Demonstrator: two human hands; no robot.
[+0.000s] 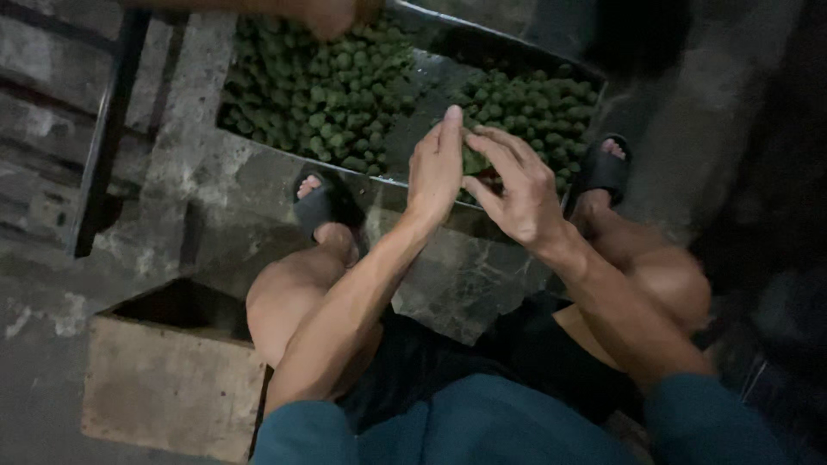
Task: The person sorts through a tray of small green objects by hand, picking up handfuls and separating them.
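Both hands over metal tray (508,53) of small green fruits (327,86). One green fruit (473,161) sits btwn left hand (435,168) & right hand (517,185), pinched by fingertips of both, just above tray's near edge. Other person's hand (323,13) at top.

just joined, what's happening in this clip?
A person sits low over a metal tray heaped with small green fruits. Their left hand and right hand meet over the tray's near edge, both pinching one green fruit between the fingers. Their feet, in dark sandals, rest by the tray. A wooden box stands on the floor to their left. Another person's hand reaches into the pile at the far side.
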